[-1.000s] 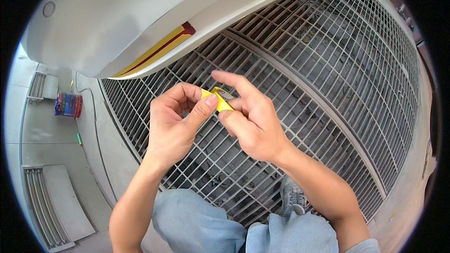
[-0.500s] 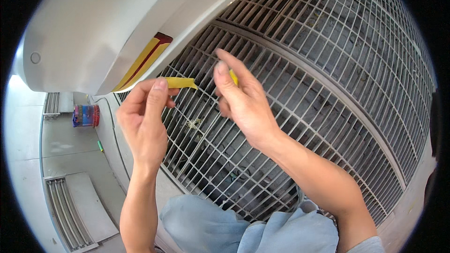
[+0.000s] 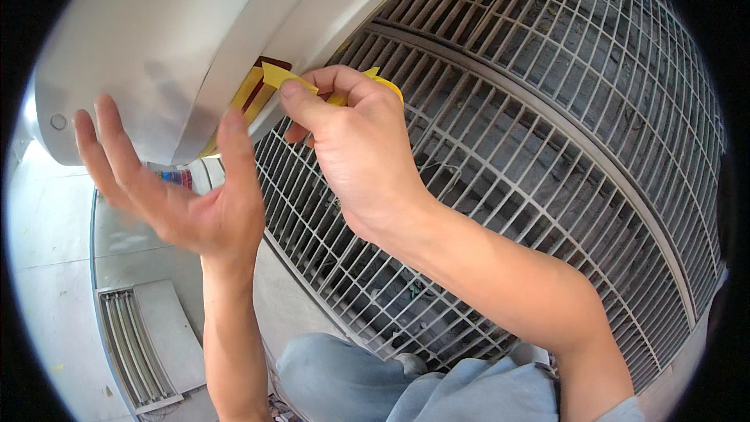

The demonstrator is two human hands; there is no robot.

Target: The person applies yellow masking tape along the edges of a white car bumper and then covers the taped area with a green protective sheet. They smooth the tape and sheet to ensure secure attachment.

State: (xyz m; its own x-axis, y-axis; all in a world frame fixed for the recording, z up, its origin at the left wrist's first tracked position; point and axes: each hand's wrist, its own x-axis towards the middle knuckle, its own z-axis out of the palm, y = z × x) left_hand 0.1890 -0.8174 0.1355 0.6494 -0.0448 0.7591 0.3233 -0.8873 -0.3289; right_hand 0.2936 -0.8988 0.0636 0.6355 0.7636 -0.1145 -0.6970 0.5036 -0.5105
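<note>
While my left hand (image 3: 183,203) hovers spread open, my right hand (image 3: 355,148) pinches the yellow strip (image 3: 285,76) just beside the white housing's (image 3: 156,39) edge.

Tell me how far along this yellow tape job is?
Partway, it seems. Already on: a yellow strip lies along the edge of the white housing above the metal grille. In hand: the right hand pinches another yellow tape piece at that edge, while the open left hand holds nothing. Left: this piece isn't pressed flat yet.
</note>
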